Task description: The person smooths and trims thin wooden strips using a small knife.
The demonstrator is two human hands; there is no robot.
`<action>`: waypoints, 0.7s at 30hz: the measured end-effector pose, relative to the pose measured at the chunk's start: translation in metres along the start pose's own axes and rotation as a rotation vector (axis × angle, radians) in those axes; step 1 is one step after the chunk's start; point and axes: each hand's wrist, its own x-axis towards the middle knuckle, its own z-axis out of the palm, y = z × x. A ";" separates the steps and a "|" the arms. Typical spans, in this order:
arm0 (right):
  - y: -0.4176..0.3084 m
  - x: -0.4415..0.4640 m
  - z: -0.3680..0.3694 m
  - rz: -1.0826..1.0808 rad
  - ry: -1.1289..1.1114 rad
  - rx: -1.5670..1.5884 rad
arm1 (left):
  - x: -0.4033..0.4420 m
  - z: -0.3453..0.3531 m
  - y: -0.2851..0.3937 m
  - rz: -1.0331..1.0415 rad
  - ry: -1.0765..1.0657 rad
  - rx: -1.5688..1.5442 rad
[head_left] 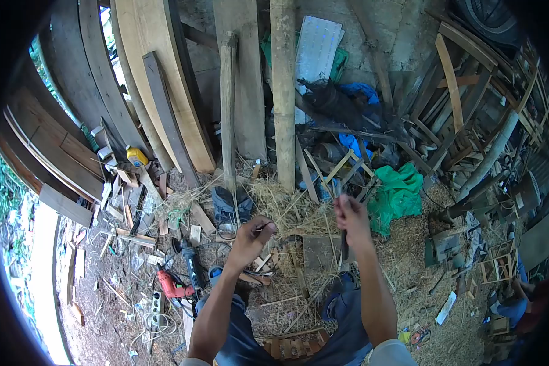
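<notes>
My right hand is closed around a dark, narrow tool, held upright over the straw right of the middle. My left hand is raised left of the middle, its fingers curled together; a small dark thing shows at the fingertips, too small to name. Loose straw lies beyond both hands. A flat board rests on the ground between and below them. My legs are spread, with a slatted wooden piece between them.
A red drill, an angle grinder and a power strip lie at the left. Planks and a post stand ahead. A green sack is at the right. Another person sits at the far right.
</notes>
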 end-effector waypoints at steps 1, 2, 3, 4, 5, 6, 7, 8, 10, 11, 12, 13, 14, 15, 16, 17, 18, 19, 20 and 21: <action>0.005 -0.001 0.005 0.001 -0.003 -0.002 | 0.001 0.001 -0.002 -0.002 -0.007 -0.002; 0.011 -0.001 0.012 -0.022 -0.039 -0.176 | 0.002 0.003 -0.003 -0.004 -0.016 -0.002; 0.015 -0.002 0.020 -0.046 -0.076 -0.349 | 0.003 0.004 -0.002 -0.002 -0.015 0.000; 0.016 -0.005 0.029 -0.021 -0.056 -0.362 | 0.004 0.005 -0.001 -0.065 -0.019 -0.106; 0.018 -0.003 0.028 -0.020 -0.061 -0.362 | 0.004 0.006 -0.001 -0.129 -0.021 -0.212; 0.021 0.000 0.028 -0.059 -0.038 -0.384 | 0.006 0.007 -0.004 -0.129 -0.015 -0.210; 0.023 0.002 0.027 -0.099 -0.016 -0.407 | 0.010 0.008 -0.011 -0.090 -0.012 -0.279; 0.026 0.003 0.027 -0.098 -0.026 -0.408 | 0.012 0.008 -0.017 -0.052 -0.007 -0.347; 0.030 0.002 0.032 -0.268 0.060 -0.522 | 0.014 0.007 -0.017 -0.065 0.013 -0.363; 0.030 0.001 0.032 -0.263 0.047 -0.524 | 0.015 0.006 -0.018 -0.081 0.022 -0.380; 0.026 -0.003 0.035 -0.174 -0.021 -0.485 | 0.015 0.005 -0.017 -0.097 0.020 -0.413; 0.023 -0.006 0.039 -0.085 -0.089 -0.445 | 0.015 0.005 -0.017 -0.097 0.034 -0.414; 0.026 -0.009 0.044 -0.081 -0.101 -0.446 | 0.016 0.006 -0.019 -0.080 0.064 -0.457; 0.031 -0.013 0.050 -0.043 -0.141 -0.419 | 0.017 0.006 -0.020 -0.062 0.092 -0.499; 0.036 -0.017 0.056 -0.004 -0.180 -0.394 | 0.019 0.005 -0.024 -0.036 0.116 -0.486; 0.042 -0.021 0.061 -0.002 -0.190 -0.395 | 0.020 0.004 -0.026 -0.035 0.127 -0.486; 0.046 -0.024 0.066 0.000 -0.195 -0.479 | 0.021 0.003 -0.025 -0.007 0.153 -0.500; 0.048 -0.026 0.071 0.002 -0.200 -0.563 | 0.021 0.003 -0.024 0.021 0.179 -0.515; 0.049 -0.030 0.076 -0.047 -0.184 -0.605 | 0.022 0.003 -0.024 0.018 0.188 -0.487; 0.050 -0.030 0.078 -0.046 -0.192 -0.605 | 0.021 0.003 -0.024 0.018 0.195 -0.486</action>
